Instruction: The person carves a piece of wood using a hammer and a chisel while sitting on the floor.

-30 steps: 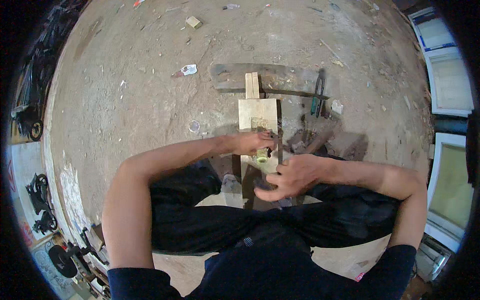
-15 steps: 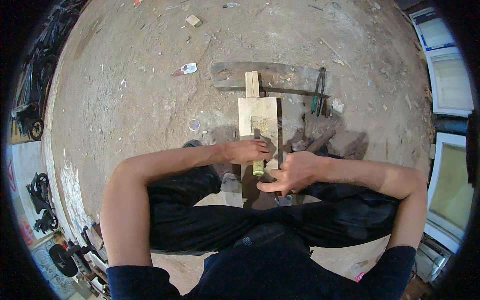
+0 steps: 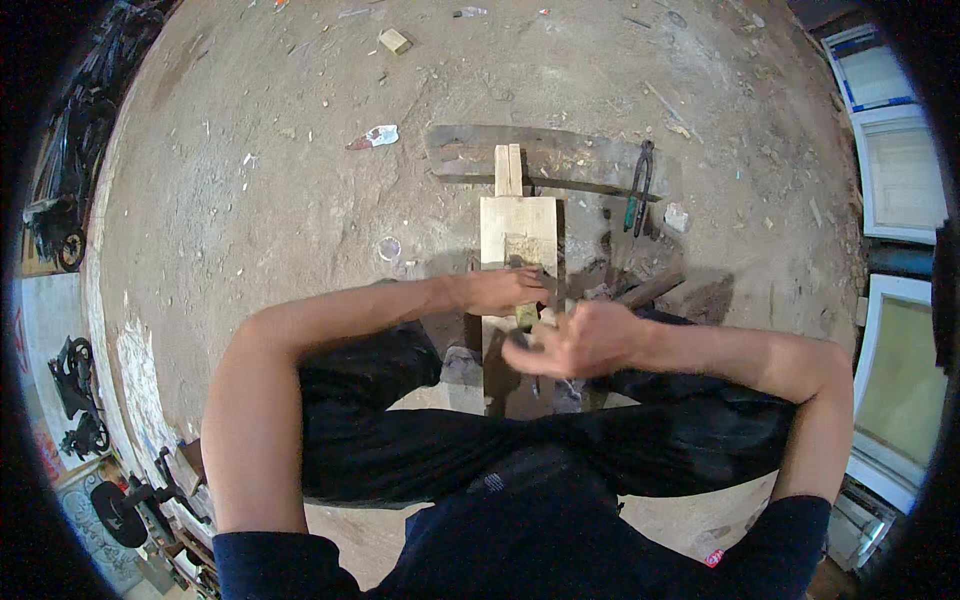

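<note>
A light wooden board (image 3: 518,218) lies lengthwise before me, with a rough shallow recess cut in its face. My left hand (image 3: 508,290) is closed around a chisel (image 3: 526,315) over the board; its yellow-green handle end shows below the fingers, and the hand covers most of the rest. Just to the right and nearer to me, my right hand (image 3: 590,340) is closed and smeared by motion beside the chisel's handle end. What it grips is blurred and mostly hidden. A narrow wooden piece (image 3: 508,170) sticks out beyond the board's far end.
A weathered plank (image 3: 470,150) lies crosswise under the far end. Green-handled pincers (image 3: 640,190) rest at its right. A wood block (image 3: 394,41) and a torn wrapper (image 3: 375,137) lie farther off on the dirt floor. Framed window panes (image 3: 905,380) stand along the right.
My right hand has risen slightly and is now blurred beside the chisel handle. The left hand stays around the chisel, shifted very little. The view has moved slightly.
</note>
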`<move>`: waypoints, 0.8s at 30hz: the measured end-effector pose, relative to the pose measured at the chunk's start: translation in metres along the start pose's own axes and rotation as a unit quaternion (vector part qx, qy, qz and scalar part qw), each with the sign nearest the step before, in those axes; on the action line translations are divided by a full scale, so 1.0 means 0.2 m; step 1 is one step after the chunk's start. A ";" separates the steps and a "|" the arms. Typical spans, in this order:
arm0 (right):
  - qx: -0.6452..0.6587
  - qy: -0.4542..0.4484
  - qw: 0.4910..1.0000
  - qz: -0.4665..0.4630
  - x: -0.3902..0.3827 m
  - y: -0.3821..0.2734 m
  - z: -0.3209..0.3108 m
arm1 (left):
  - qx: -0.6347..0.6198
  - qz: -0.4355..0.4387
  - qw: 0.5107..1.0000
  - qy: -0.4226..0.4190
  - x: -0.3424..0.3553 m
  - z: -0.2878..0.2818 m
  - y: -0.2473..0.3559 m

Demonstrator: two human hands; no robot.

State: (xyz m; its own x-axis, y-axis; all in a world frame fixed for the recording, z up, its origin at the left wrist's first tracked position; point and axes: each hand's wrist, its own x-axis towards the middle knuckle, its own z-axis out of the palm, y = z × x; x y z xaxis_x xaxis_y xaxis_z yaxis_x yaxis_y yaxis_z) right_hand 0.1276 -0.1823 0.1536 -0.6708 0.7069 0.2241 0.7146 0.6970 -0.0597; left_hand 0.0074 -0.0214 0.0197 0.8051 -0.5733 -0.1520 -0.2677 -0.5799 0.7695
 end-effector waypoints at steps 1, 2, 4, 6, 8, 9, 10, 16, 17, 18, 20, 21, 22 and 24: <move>0.014 0.022 0.997 -0.067 0.02 -0.01 -0.05 | -0.002 0.001 1.000 0.000 0.01 0.00 0.00; 0.008 0.042 0.995 -0.095 0.02 0.01 -0.04 | 0.002 0.004 1.000 0.003 0.00 -0.01 -0.01; -0.005 0.079 0.986 -0.146 0.01 0.04 -0.02 | 0.003 0.007 1.000 0.009 0.00 -0.02 -0.02; -0.021 -0.013 0.998 -0.050 -0.02 0.03 0.06 | 0.003 0.009 1.000 0.013 -0.02 -0.01 0.00; 0.021 -0.010 0.997 -0.067 -0.03 0.04 0.07 | 0.006 0.009 1.000 0.014 -0.02 -0.02 0.00; 0.011 0.051 0.994 -0.098 0.00 0.00 0.05 | 0.003 0.009 1.000 0.015 -0.02 -0.01 0.02; 0.025 0.067 0.990 -0.121 0.01 -0.02 0.03 | 0.003 0.010 1.000 0.016 -0.01 -0.02 0.02; -0.019 -0.101 0.994 0.028 -0.14 0.18 0.18 | 0.000 0.018 1.000 0.018 -0.02 -0.02 0.01; -0.009 -0.109 0.994 0.029 -0.19 0.16 0.18 | 0.001 0.023 1.000 0.018 -0.01 -0.01 0.01; 0.009 -0.107 0.994 0.015 -0.15 0.13 0.13 | 0.002 0.014 1.000 0.018 -0.05 -0.01 0.02; 0.046 -0.100 0.994 -0.019 -0.13 0.04 0.03 | -0.002 0.022 0.999 0.025 -0.02 -0.01 0.03; 0.068 -0.071 0.994 -0.051 -0.09 -0.01 0.00 | -0.001 0.023 0.999 0.027 -0.02 -0.01 0.03; 0.089 -0.048 0.992 -0.079 -0.05 -0.06 -0.02 | -0.002 0.026 0.999 0.029 -0.02 0.00 0.03; 0.107 -0.019 0.988 -0.110 -0.02 -0.10 -0.03 | -0.002 0.025 0.999 0.033 -0.03 0.00 0.03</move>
State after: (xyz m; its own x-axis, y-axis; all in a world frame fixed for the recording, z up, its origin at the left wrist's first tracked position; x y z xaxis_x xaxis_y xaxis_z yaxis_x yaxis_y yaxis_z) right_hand 0.1174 -0.1989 0.1603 -0.8154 0.5364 0.2178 0.4947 0.8410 -0.2190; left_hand 0.0015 -0.0219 0.0247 0.8237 -0.5625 -0.0718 -0.3072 -0.5491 0.7773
